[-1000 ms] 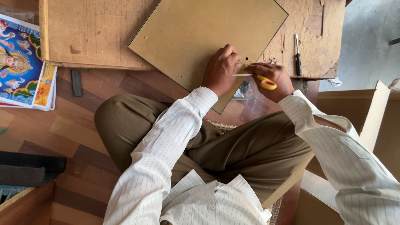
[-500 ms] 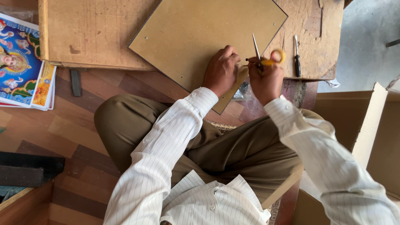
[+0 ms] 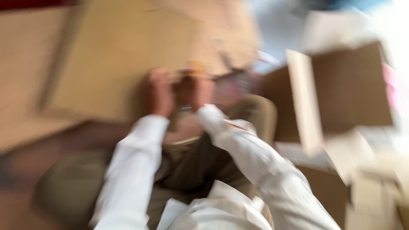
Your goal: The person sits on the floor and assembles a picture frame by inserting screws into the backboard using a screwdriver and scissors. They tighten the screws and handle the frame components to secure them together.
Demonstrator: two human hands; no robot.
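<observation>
Heavy blur. Left hand (image 3: 158, 91) and right hand (image 3: 198, 90) rest close together on board (image 3: 106, 55), frame center; a yellow smear shows just above the right hand; finger grip can't be told.

**Two hands close together at the board's edge, in a blurred view**

The picture is smeared, so fine detail is lost. The left hand (image 3: 158, 91) and right hand (image 3: 197, 90) sit side by side at the near edge of a tan board (image 3: 106, 55). A small yellow thing (image 3: 197, 66) shows just above the right hand. An open cardboard box (image 3: 341, 89) stands to the right.
</observation>
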